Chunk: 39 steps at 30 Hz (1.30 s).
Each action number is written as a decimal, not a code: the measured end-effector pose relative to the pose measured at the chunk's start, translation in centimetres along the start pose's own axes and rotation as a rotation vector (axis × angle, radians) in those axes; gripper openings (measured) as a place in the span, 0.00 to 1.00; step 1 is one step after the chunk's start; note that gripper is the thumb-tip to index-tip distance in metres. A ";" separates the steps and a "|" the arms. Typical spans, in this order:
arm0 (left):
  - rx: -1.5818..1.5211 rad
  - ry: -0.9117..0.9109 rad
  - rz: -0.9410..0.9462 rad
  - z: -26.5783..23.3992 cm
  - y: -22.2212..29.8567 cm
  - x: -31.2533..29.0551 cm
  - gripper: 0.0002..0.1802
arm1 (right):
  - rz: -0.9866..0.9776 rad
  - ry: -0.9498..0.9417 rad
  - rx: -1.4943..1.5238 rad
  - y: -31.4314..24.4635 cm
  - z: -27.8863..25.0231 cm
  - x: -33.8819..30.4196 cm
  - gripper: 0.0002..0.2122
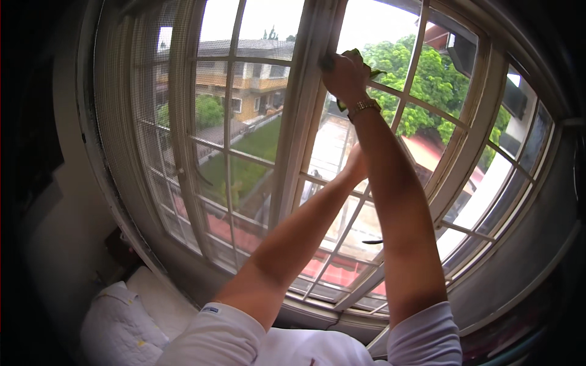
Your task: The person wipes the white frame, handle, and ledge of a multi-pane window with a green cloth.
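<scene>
My right hand (345, 79) is raised high against the window, closed round a crumpled dark green cloth (373, 72). Parts of the cloth stick out beside the fingers, near the upright post (305, 91) between the panes. A metal-link band (364, 108) circles that wrist. Lower down, my left hand (357, 163) reaches up close to the glass. My right forearm covers most of it, so its fingers are hidden. Both arms stretch across a white-barred window (348, 226) with many small panes.
Screened window panels (159, 110) stand on the left, and another barred panel (488, 189) angles away on the right. White quilted bedding (119, 320) lies at the lower left. A window handle (441, 224) shows right of my forearm. Trees and a building are outside.
</scene>
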<state>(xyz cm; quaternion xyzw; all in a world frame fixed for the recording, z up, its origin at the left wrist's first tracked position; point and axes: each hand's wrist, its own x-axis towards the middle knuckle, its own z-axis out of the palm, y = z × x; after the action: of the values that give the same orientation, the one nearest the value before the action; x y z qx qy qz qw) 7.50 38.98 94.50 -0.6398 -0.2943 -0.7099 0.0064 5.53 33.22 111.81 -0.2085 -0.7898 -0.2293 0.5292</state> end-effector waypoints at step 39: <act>1.359 0.310 0.539 -11.2 6.9 6.0 0.35 | -0.540 0.970 -0.040 2.4 -2.2 18.9 0.09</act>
<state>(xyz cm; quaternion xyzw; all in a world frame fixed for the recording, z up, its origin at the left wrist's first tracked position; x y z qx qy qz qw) -1.02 30.73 102.74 -0.4375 -0.4969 -0.4277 0.6154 1.86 35.49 130.53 0.1207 -0.4765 -0.4417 0.7505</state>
